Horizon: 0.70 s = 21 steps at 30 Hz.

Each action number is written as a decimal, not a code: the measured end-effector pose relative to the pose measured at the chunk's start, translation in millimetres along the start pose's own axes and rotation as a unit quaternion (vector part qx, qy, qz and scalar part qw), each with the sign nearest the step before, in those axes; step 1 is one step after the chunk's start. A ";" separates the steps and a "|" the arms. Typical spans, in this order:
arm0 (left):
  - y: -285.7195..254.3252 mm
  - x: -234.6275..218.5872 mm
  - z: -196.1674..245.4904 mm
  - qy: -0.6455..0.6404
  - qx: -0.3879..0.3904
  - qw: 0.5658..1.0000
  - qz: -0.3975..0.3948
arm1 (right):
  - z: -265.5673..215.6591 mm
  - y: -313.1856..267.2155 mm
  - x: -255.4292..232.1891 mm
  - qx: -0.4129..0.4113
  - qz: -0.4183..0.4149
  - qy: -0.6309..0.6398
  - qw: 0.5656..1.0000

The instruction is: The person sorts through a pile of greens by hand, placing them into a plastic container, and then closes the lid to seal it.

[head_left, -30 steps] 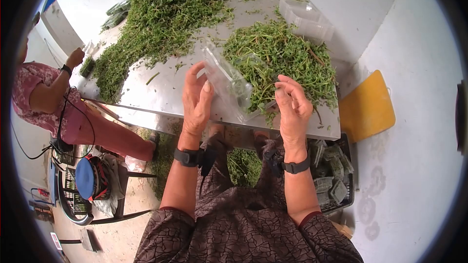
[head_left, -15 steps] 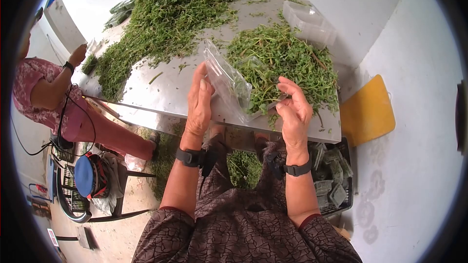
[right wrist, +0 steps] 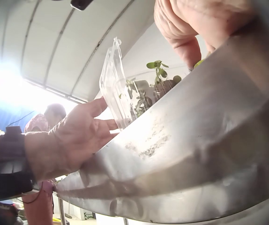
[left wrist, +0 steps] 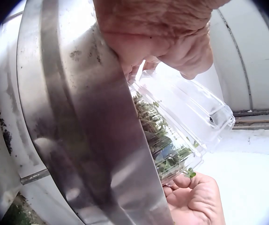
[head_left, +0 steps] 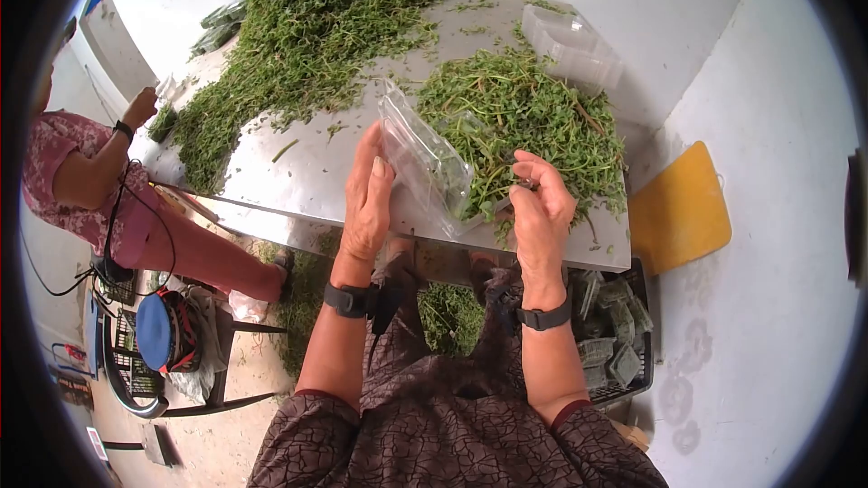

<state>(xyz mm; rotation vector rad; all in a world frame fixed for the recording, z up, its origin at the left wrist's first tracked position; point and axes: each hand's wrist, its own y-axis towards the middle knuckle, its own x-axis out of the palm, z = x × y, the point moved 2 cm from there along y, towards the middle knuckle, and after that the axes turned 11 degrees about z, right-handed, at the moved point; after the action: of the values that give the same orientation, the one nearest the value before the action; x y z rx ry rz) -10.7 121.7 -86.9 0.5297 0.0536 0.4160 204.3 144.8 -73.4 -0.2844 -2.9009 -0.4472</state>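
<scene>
A clear plastic clamshell box holding leafy green sprigs lies near the table's front edge, its lid raised on the left side. My left hand stands beside the lid, fingers straight and laid along its outer face. On the other side, my right hand has its fingers bent at the box's right end, thumb near the index finger. A small leaf shows by those fingertips in the left wrist view; I cannot tell whether they pinch it. Behind the box spreads a heap of cut greens.
A larger pile of greens covers the table's far left. Stacked clear boxes stand at the back right. Below are a crate of plastic boxes and a yellow board. Another person stands at left.
The right hand's fingers have bent closer together and shifted slightly toward me. My left fingers have straightened against the lid, which stays raised.
</scene>
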 end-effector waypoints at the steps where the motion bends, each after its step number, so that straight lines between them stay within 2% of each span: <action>1: 0.4 -0.7 -0.5 0.024 0.012 1.000 0.000 | 1.0 0.6 0.8 0.000 0.000 0.000 1.000; 6: 0.1 -1.3 2.0 0.055 0.024 0.998 0.003 | -3.6 -3.6 8.7 -0.071 0.026 -0.048 0.996; 10: -0.5 -0.6 1.9 0.055 0.019 0.998 0.007 | -1.3 -4.8 5.9 -0.077 0.011 -0.067 0.995; 13: -1.2 -1.0 3.2 0.054 0.008 0.998 0.012 | -0.7 -7.3 3.7 -0.111 0.013 -0.073 0.991; 15: -0.9 -0.6 4.7 0.061 0.007 0.998 0.017 | -2.3 -9.3 2.0 -0.169 0.032 -0.122 0.977; 17: -0.6 -0.2 5.5 0.065 0.014 0.998 0.017 | -4.1 -11.5 -0.3 -0.181 0.043 -0.102 0.977; 19: -1.4 0.4 7.5 0.055 0.000 0.998 0.015 | -3.3 -12.6 -5.3 -0.312 0.048 -0.151 0.937; 21: -2.3 0.8 7.2 0.044 -0.015 0.999 0.012 | -9.5 -18.6 -3.4 -0.309 0.025 -0.126 0.942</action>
<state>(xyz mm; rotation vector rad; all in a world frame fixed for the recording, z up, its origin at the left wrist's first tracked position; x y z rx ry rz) -8.0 116.8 -81.8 0.4834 0.1259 0.4622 205.0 124.0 -70.4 -0.5333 -2.8923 -1.4051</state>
